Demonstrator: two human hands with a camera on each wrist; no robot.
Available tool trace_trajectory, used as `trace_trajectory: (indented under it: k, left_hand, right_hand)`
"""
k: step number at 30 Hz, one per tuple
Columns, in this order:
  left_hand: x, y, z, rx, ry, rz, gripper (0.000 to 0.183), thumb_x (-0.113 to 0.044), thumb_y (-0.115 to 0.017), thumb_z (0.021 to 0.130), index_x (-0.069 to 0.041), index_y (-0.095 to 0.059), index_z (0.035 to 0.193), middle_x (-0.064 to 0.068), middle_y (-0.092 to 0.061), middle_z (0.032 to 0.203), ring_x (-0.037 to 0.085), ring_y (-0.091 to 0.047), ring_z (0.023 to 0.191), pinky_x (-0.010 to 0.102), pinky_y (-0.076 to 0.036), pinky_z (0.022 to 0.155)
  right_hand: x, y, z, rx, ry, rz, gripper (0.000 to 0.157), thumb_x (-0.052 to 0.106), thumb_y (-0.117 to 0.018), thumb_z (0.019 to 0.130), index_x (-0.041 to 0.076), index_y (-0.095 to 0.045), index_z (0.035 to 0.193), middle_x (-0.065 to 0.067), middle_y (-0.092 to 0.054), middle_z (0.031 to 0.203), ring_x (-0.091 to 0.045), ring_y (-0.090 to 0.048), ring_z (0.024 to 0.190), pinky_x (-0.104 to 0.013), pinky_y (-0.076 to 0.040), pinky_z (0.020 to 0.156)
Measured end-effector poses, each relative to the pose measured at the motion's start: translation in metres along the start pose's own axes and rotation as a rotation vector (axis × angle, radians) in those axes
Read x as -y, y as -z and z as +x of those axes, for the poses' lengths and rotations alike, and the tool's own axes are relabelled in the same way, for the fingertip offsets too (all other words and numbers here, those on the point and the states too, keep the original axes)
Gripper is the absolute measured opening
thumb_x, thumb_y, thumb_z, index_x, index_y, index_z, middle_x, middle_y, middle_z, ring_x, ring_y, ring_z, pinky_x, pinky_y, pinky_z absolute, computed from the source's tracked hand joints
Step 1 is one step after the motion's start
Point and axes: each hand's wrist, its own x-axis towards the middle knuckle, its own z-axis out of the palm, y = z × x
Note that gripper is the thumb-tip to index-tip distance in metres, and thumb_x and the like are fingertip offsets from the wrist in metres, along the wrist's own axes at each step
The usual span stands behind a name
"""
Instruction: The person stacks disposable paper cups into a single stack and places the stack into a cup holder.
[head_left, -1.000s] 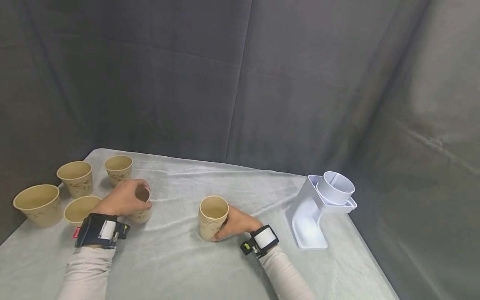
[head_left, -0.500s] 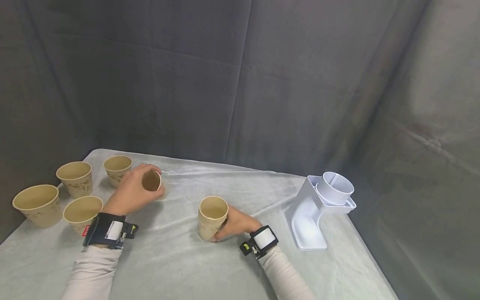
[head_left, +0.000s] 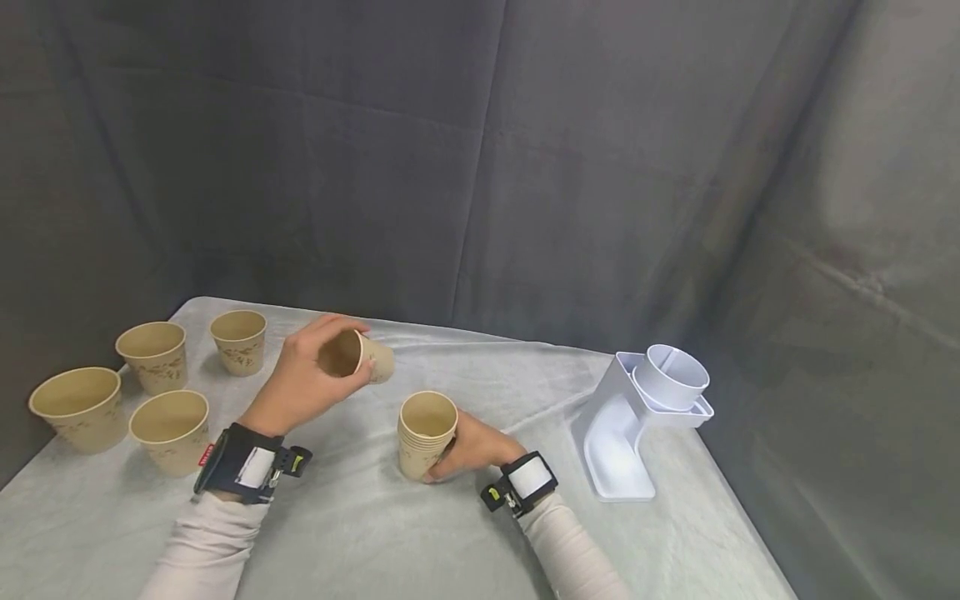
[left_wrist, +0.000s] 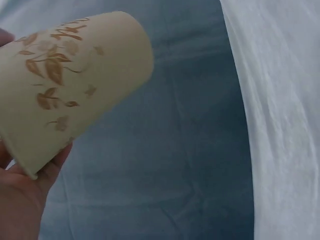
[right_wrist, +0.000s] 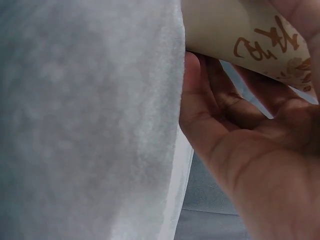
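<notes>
Left hand (head_left: 307, 375), left of centre in the head view: forearm running up from the bottom edge, wrist turned inward, thumb and fingers wrapped about a single beige paper cup (head_left: 381, 360). Cup clear of the cloth (head_left: 337, 517), tipped on its side, mouth toward the palm, base pointing right. Right hand (head_left: 480, 442), centre: arm slanting in from lower right, grasping the side of an upright nested cup stack (head_left: 420, 454).

Compared with a second ago: the single cup has travelled from among the cups at left, rightward and up, and now leans far over. Right hand and stack unmoved. Four beige cups (head_left: 171, 437) stand at the left edge as before; white plastic stand (head_left: 617, 433) at right, same spot.

Markings: brown leaf print and brown script on the single cup, upper left in the left wrist view, not legible. Brown brush-style characters on the stack, upper right in the right wrist view; reading uncertain. Red tag (head_left: 206, 455) by the left wrist strap (head_left: 240, 462), pale lettering too small to read.
</notes>
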Motion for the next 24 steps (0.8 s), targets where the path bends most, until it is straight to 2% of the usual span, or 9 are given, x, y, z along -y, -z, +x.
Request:
trace_trajectory:
  k: [5, 13, 19, 24]
  left_hand:
    - [-0.016, -0.011, 0.003, 0.029, -0.058, -0.029, 0.042, -0.024, -0.069, 0.076, -0.024, -0.06, 0.117, -0.009, -0.057, 0.112, 0.011, -0.052, 0.102, 0.037, -0.043, 0.086]
    - [-0.032, -0.032, 0.0, 0.178, -0.073, -0.066, 0.047, -0.031, -0.064, 0.082, -0.02, -0.054, 0.126, -0.006, -0.054, 0.116, 0.011, -0.051, 0.106, 0.036, -0.046, 0.086]
    - [-0.036, -0.05, -0.007, 0.237, -0.102, -0.017, 0.046, -0.036, -0.06, 0.084, -0.021, -0.054, 0.126, -0.006, -0.053, 0.118, 0.011, -0.048, 0.109, 0.034, -0.047, 0.086]
    - [-0.038, -0.058, -0.011, 0.262, -0.092, 0.043, 0.042, -0.037, -0.059, 0.085, -0.024, -0.055, 0.124, -0.006, -0.051, 0.12, 0.012, -0.047, 0.111, 0.036, -0.046, 0.087]
  right_hand:
    - [0.001, -0.001, -0.001, -0.008, -0.01, 0.003, 0.078, 0.002, -0.081, 0.056, 0.011, -0.045, 0.124, -0.003, -0.059, 0.115, -0.013, -0.055, 0.106, -0.033, -0.041, 0.096]
    - [-0.001, 0.0, 0.0, 0.006, -0.005, 0.004, 0.078, 0.003, -0.081, 0.057, 0.013, -0.043, 0.125, -0.001, -0.059, 0.114, -0.011, -0.055, 0.104, -0.032, -0.042, 0.095]
    - [0.001, 0.0, -0.001, 0.014, -0.007, -0.01, 0.077, 0.004, -0.081, 0.059, 0.013, -0.042, 0.124, -0.002, -0.059, 0.113, -0.011, -0.056, 0.103, -0.031, -0.043, 0.093]
    - [0.002, 0.001, 0.0, 0.032, -0.005, -0.006, 0.076, 0.005, -0.081, 0.06, 0.015, -0.041, 0.124, -0.001, -0.059, 0.113, -0.011, -0.056, 0.102, -0.031, -0.044, 0.092]
